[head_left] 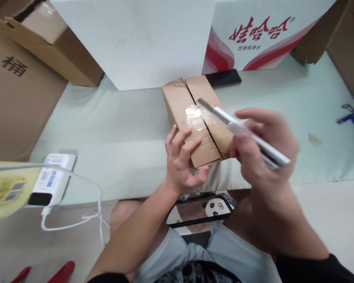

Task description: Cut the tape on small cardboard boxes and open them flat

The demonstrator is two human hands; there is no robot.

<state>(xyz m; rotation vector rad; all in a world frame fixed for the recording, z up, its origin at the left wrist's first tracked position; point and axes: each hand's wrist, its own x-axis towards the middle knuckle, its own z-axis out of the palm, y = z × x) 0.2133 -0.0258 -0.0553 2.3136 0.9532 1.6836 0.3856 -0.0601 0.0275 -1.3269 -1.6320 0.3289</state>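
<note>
A small brown cardboard box (185, 103) lies on the pale green mat in front of me, its top flaps closed with a strip of clear tape (196, 118). My left hand (183, 161) grips the box's near left corner, fingers curled on its top and side. My right hand (262, 145) is closed around a white utility knife (238, 125). The blade end points up and left, just above the taped seam. The knife is blurred by motion.
A white box (138, 39) and a red-printed white carton (259, 35) stand behind, with a black phone (224, 78) lying at their foot. Brown cartons (14, 94) flank the left and right. A white power bank (51, 179) with cable lies left. A panda-printed phone (200, 210) rests on my lap.
</note>
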